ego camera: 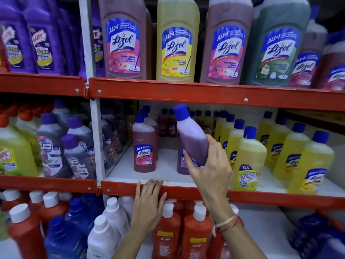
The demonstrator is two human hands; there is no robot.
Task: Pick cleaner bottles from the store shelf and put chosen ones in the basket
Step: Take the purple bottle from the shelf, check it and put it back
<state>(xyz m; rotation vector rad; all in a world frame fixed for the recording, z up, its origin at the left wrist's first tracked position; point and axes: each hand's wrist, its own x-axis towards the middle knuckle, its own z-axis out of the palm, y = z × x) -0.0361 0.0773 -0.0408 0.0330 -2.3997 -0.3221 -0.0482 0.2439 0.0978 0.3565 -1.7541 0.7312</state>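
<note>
Gripping tilted purple bottle (192, 139), blue cap, right hand (209, 169); left hand (149, 200) flat on red shelf edge (186, 191).

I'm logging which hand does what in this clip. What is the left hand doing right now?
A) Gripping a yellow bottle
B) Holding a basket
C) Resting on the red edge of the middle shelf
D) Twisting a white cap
C: the left hand lies with its fingers over the red shelf edge, holding nothing, while the right hand grips the tilted purple bottle.
</note>
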